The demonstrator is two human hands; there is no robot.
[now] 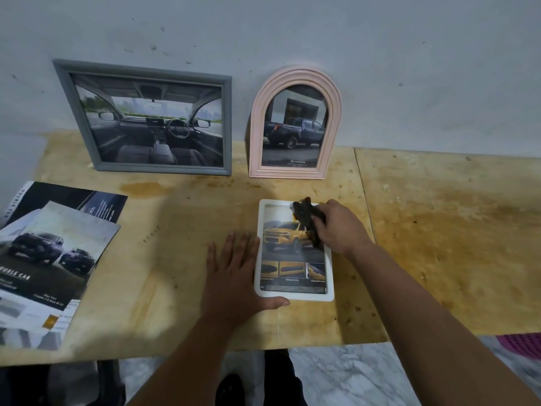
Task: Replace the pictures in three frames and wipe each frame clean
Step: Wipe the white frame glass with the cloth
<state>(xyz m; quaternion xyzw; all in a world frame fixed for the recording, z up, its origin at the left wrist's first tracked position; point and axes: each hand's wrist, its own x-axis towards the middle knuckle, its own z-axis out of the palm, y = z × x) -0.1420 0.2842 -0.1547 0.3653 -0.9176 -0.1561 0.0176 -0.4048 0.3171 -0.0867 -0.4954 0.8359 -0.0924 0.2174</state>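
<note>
The white frame (294, 296) is lying flat near the worktop's (439, 230) front edge — the left hand (234, 276) is pressing flat against its left edge, fingers straight, while the right hand (339, 227) is gripping a dark cloth (306, 215) on its upper glass — bare wood lying rightward.

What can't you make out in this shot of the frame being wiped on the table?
All from the head view:
- Upper right of the white frame: hidden by the right hand and its dark cloth.
- Small print on the yellow car picture: too small, blurred.
- Brochures: cut off by the left edge.
- Pink basket: cut off by the right edge.
</note>
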